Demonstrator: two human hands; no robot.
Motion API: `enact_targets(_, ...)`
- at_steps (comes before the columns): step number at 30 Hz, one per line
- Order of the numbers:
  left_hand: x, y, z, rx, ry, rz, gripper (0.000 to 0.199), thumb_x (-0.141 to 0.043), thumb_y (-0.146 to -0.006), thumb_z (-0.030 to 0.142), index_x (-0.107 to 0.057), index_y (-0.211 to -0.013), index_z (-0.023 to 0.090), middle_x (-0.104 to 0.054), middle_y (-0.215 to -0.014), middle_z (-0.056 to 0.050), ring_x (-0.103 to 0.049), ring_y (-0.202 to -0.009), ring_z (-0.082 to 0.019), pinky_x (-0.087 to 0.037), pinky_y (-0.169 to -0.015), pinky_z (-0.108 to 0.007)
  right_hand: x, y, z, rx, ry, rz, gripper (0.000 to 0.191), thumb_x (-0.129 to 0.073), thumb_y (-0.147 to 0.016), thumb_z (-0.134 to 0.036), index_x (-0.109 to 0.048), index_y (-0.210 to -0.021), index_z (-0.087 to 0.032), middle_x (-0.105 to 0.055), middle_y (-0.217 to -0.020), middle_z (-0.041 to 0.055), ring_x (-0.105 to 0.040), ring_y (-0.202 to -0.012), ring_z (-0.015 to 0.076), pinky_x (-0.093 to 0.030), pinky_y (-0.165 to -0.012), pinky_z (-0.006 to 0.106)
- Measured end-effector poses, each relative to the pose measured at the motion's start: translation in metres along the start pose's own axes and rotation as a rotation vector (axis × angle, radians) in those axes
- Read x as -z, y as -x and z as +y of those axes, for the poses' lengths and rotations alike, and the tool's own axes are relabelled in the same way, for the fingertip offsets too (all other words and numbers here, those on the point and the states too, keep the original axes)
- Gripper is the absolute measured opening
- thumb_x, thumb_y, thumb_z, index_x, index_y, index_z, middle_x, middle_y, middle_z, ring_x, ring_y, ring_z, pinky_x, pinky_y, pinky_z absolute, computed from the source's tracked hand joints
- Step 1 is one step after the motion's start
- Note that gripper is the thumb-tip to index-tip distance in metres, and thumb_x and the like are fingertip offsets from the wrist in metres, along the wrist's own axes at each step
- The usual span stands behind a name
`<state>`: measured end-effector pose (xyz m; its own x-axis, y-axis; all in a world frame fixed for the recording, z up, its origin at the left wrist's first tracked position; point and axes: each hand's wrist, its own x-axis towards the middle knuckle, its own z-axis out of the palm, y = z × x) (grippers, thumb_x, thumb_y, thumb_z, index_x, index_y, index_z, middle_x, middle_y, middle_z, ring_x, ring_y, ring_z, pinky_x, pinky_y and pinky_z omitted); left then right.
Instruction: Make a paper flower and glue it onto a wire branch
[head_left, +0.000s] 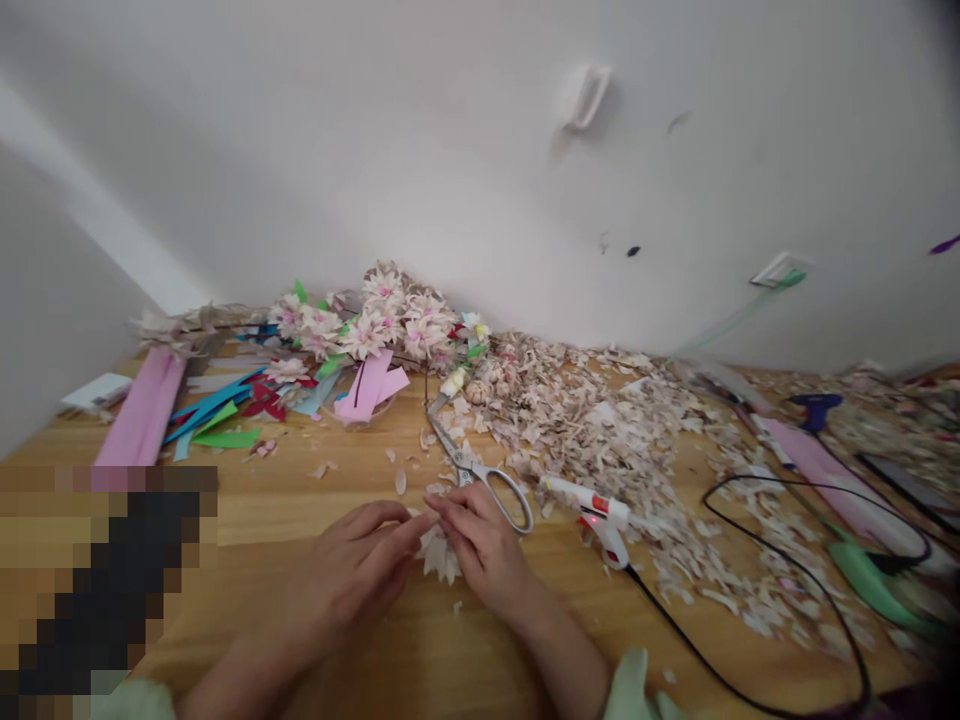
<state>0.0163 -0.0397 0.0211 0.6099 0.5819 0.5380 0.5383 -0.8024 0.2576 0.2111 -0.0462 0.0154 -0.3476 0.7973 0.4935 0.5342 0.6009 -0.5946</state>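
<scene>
My left hand [349, 570] and my right hand [480, 545] meet at the fingertips over a small white paper flower [439, 555] on the wooden table [300, 510]. Both hands appear to pinch its upper edge, and my fingers hide part of it. Just beyond my right hand lie open steel scissors [472, 465] with pale grey handles. To the right of that hand rests a white hot glue gun [600, 515] with a red switch and a small lit red light.
Pale paper scraps [585, 430] cover the table's middle and right. Finished paper flowers [382, 325] stand at the back against the wall, beside pink and blue paper strips [142, 410]. A black cord [780, 590] curves along the right. A pixelated patch [105, 590] covers the lower left.
</scene>
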Motion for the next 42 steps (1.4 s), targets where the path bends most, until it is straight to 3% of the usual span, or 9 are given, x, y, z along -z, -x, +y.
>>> enact_targets(5, 0.002, -0.001, 0.003, 0.006, 0.004, -0.06, 0.045, -0.049, -0.08, 0.011, -0.042, -0.123, 0.02, -0.063, -0.094, -0.007, -0.06, -0.085, -0.017, -0.052, -0.074, -0.028, 0.001, -0.001, -0.001, 0.024, 0.013, 0.004, 0.032, -0.04, -0.089, -0.014, -0.056, -0.116, -0.02, -0.057, -0.087, 0.0077, -0.05, -0.081, 0.0201, -0.047, -0.068, 0.034)
enact_targets(13, -0.002, 0.0, 0.0, 0.022, 0.065, -0.094, 0.047, -0.048, -0.08, 0.009, -0.041, -0.125, 0.021, -0.063, -0.1, -0.007, -0.059, -0.09, -0.018, -0.051, -0.076, -0.031, 0.0, -0.001, -0.002, 0.031, 0.017, 0.003, 0.033, -0.04, -0.09, -0.015, -0.055, -0.118, -0.021, -0.057, -0.09, 0.0083, -0.051, -0.083, 0.0207, -0.048, -0.07, 0.035)
enact_targets(19, 0.005, -0.003, 0.002, 0.06, 0.122, -0.088, 0.049, -0.051, -0.077, 0.01, -0.042, -0.123, 0.023, -0.064, -0.1, -0.006, -0.059, -0.092, -0.019, -0.051, -0.077, -0.032, -0.001, -0.001, -0.001, 0.026, 0.0, 0.024, 0.032, -0.041, -0.09, -0.016, -0.055, -0.119, -0.021, -0.058, -0.089, 0.0079, -0.053, -0.083, 0.0199, -0.049, -0.07, 0.034)
enact_targets(30, 0.007, -0.001, -0.005, 0.138, 0.283, -0.107, 0.064, -0.054, -0.077, 0.012, -0.025, -0.133, 0.028, -0.067, -0.101, -0.002, -0.059, -0.098, -0.017, -0.048, -0.086, -0.034, -0.002, 0.001, -0.001, 0.01, -0.032, 0.079, 0.032, -0.043, -0.089, -0.015, -0.056, -0.117, -0.025, -0.056, -0.088, 0.0064, -0.053, -0.084, 0.0188, -0.049, -0.071, 0.033)
enact_targets(37, 0.003, -0.002, -0.006, 0.111, 0.307, -0.003, 0.058, -0.053, -0.078, 0.011, -0.035, -0.129, 0.031, -0.07, -0.09, 0.001, -0.066, -0.081, -0.014, -0.053, -0.074, -0.027, -0.001, -0.001, 0.0, 0.015, -0.033, 0.102, 0.031, -0.043, -0.089, -0.017, -0.057, -0.117, -0.025, -0.058, -0.088, 0.0062, -0.053, -0.084, 0.0187, -0.049, -0.071, 0.033)
enact_targets(42, 0.002, 0.003, -0.006, 0.221, 0.494, 0.012, 0.052, -0.053, -0.079, 0.012, -0.038, -0.124, 0.032, -0.067, -0.102, -0.003, -0.067, -0.087, -0.016, -0.054, -0.077, -0.031, -0.001, 0.0, 0.001, 0.01, -0.057, 0.116, 0.031, -0.044, -0.089, -0.016, -0.057, -0.116, -0.025, -0.058, -0.087, 0.0061, -0.054, -0.083, 0.0187, -0.049, -0.071, 0.033)
